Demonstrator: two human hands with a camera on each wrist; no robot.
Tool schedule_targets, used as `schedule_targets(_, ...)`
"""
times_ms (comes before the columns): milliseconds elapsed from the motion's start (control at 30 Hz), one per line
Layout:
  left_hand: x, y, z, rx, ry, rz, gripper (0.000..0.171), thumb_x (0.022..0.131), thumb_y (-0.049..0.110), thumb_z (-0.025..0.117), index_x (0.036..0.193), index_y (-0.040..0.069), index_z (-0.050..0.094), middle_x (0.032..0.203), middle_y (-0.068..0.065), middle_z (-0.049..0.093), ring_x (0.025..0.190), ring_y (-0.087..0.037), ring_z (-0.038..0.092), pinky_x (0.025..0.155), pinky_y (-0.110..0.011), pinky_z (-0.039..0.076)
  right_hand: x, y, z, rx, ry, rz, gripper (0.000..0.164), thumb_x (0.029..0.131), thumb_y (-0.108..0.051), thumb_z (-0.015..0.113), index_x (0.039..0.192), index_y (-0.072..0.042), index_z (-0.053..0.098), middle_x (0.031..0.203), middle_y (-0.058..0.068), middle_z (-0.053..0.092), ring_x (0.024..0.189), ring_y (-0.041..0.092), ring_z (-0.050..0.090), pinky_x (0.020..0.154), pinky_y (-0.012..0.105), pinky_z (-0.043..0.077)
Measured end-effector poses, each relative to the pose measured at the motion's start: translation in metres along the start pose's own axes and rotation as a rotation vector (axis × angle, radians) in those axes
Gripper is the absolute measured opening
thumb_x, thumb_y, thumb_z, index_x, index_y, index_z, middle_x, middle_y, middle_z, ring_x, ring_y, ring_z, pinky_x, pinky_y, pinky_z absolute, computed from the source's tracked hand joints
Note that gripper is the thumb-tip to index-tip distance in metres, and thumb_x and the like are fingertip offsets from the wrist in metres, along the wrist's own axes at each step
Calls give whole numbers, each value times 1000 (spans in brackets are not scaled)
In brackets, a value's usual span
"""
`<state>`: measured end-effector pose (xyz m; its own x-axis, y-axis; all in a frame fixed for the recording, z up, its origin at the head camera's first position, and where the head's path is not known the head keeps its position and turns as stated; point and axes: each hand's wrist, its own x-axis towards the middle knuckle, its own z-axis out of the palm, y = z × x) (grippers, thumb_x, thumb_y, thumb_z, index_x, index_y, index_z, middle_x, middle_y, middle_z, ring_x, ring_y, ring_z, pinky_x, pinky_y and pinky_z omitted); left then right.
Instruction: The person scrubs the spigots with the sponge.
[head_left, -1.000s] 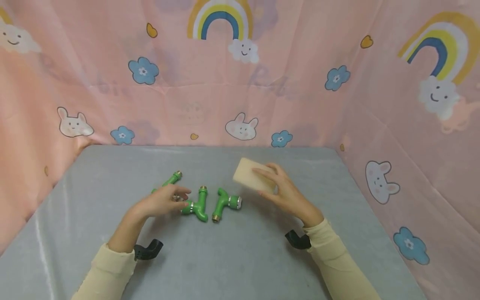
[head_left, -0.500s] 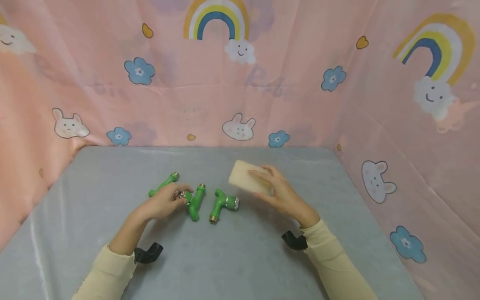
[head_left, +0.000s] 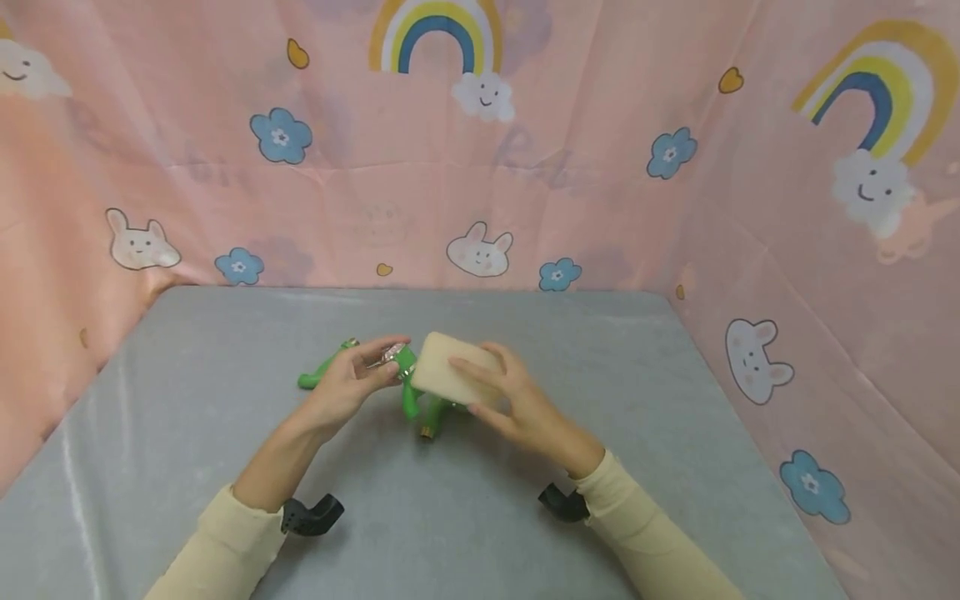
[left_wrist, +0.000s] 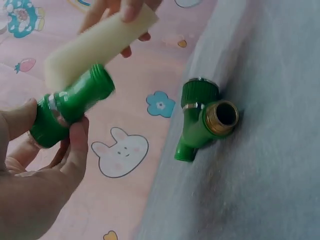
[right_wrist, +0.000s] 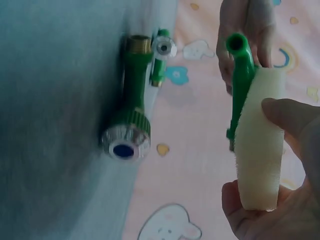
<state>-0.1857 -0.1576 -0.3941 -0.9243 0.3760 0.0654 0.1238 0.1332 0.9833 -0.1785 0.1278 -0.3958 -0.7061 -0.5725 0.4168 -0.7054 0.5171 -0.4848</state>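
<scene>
My left hand point(head_left: 347, 389) grips a green faucet point(left_wrist: 75, 102) by its ribbed knob end, thumb on one side and fingers on the other. The faucet is raised off the table, its spout toward the sponge. In my right hand point(head_left: 517, 400) is a cream-coloured block sponge point(head_left: 453, 369), pinched between thumb and fingers. In the right wrist view the sponge point(right_wrist: 261, 140) lies right along the body of the held faucet point(right_wrist: 241, 75). Below the sponge a second green faucet point(left_wrist: 197, 125) with a brass threaded end lies on the table, partly hidden in the head view.
A third green faucet point(head_left: 326, 367) lies on the grey table point(head_left: 465, 517) behind my left hand. Dark curved pieces point(head_left: 313, 515) stick out at both wrists. A pink printed cloth point(head_left: 337, 192) hangs round the table's back and sides.
My left hand has taken hold of the middle faucet and lifted it off the table toward the right. My right hand has brought the sponge left to meet it.
</scene>
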Motion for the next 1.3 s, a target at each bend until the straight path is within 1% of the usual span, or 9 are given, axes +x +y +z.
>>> schedule_targets(67,0,-1,1,-28,11,-1,47,107,17,51,151,2,43,156,-21,43,114,-1,63,103,-35,54,-1,2,-1,-15,6,25,60,88,-9,78,144,-20,58,144,23,44,130,40,47,101,56,50)
schedule_targets(133,0,-1,2,-46,22,-12,47,108,17,48,152,3,41,157,-20,41,118,-1,59,102,-34,55,-2,6,-4,-29,13,55,60,87,-7,78,143,-21,59,144,24,44,130,41,46,101,57,50)
schedule_targets(300,0,-3,3,-85,49,-50,52,109,18,44,158,5,29,165,-19,30,139,-28,49,107,-42,53,-4,18,-15,-46,23,135,58,90,-8,75,144,-20,58,146,26,42,130,44,45,100,60,49)
schedule_targets(367,1,-2,3,-88,58,-57,54,109,16,45,158,4,25,164,-23,30,141,-37,45,106,-44,52,-4,20,-19,-40,28,157,57,91,-9,74,144,-20,57,147,26,41,131,44,45,99,60,49)
schedule_targets(467,1,-2,5,-65,53,-44,52,108,13,46,155,-2,28,159,-28,35,138,-43,48,104,-45,54,-4,20,-23,-31,48,145,57,90,-9,73,144,-19,57,147,24,42,129,43,46,97,56,50)
schedule_targets(700,5,1,11,-21,46,-31,45,109,14,45,150,-4,41,158,-25,39,134,-34,54,102,-48,54,-1,10,-15,12,3,42,57,90,-10,73,144,-16,58,144,24,45,125,38,50,96,49,49)
schedule_targets(933,4,1,7,-42,68,-49,45,109,14,43,150,-4,41,156,-25,43,129,-33,58,99,-43,57,-4,18,-21,44,10,129,57,87,-6,75,141,-16,60,143,25,45,126,41,50,99,54,49)
schedule_targets(1167,3,1,1,-41,75,-56,44,110,14,41,152,-1,40,157,-23,43,127,-21,59,98,-35,57,-5,24,-32,38,-18,201,58,89,-7,71,144,-19,58,147,24,42,125,40,49,97,52,49)
schedule_targets(1300,1,0,-1,-31,55,-47,45,110,14,41,153,-1,38,160,-20,40,136,-29,52,100,-34,56,-5,24,-34,29,2,221,58,88,-7,71,143,-20,59,149,24,41,129,42,47,99,55,48)
